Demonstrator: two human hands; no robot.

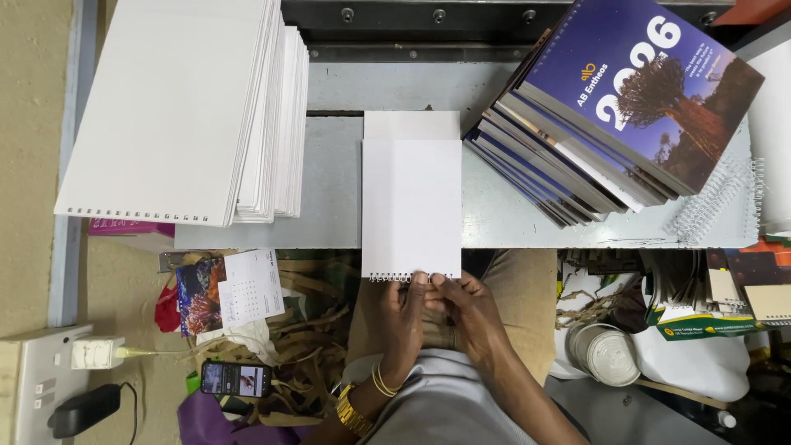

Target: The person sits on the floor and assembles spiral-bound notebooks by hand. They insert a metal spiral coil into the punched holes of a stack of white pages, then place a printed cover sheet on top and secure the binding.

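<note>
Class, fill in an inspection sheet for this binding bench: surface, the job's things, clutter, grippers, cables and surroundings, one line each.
Surface: grey metal bench, scuffed, with a bolted bar along the back.
Job's things: white pad overhanging the front edge, wire coil along its near edge.
Clutter: stack of white sheets at left, fanned stack of printed calendars at right, loose wire spirals beside them.
Grippers: left hand and right hand, fingers pinching the coil.
Cables: white plug with lead in a wall socket; black adapter below.
Surroundings: phone, tape roll, paper scraps underfoot.
</note>
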